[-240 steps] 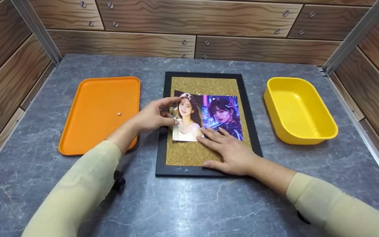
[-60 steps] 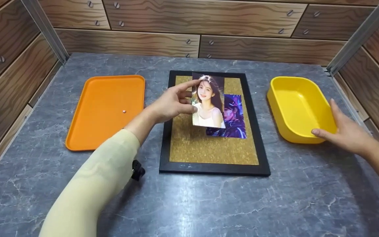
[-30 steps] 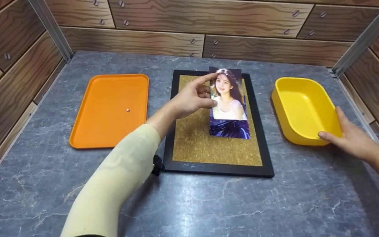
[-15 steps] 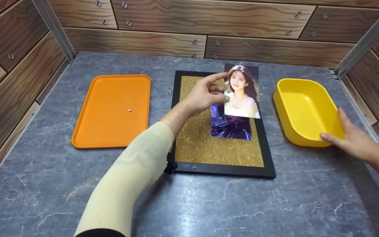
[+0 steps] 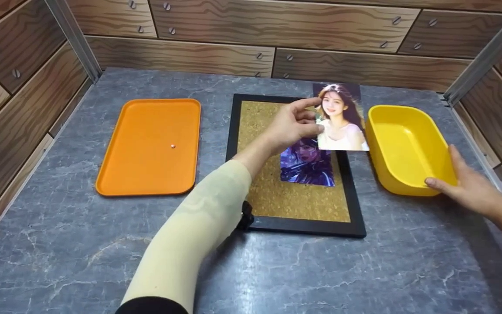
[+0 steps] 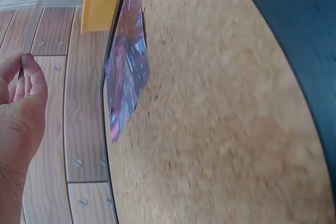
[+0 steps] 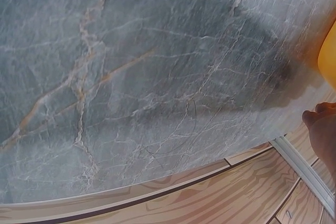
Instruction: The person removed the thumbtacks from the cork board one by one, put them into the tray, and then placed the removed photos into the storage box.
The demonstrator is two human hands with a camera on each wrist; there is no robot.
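Observation:
My left hand (image 5: 292, 124) pinches the left edge of a photo print (image 5: 342, 120) of a long-haired person in a white top. The print is held up over the right side of a black-framed cork board (image 5: 294, 203), its right edge close to the yellow container. On the cork lies a second, purple-blue print (image 5: 307, 170), its upper part hidden behind the hand and the held photo. At the yellow plastic container (image 5: 384, 174), my right hand (image 5: 469, 185) grips the near right corner, thumb on the rim and fingers along the outer wall. The left wrist view shows the held photo (image 6: 32, 27) nearly edge-on.
An orange tray (image 5: 142, 148) lies left of the board, with a small silvery, pin-like piece (image 5: 173, 146) on it. Everything stands on a grey marbled table (image 5: 59, 218). Wood-patterned panels (image 5: 216, 22) rise behind and at both sides.
Both prints lay side by side on the cork earlier. My left hand has lifted the white-top photo and carried it right, past the frame. My right hand went from the board to the yellow container.

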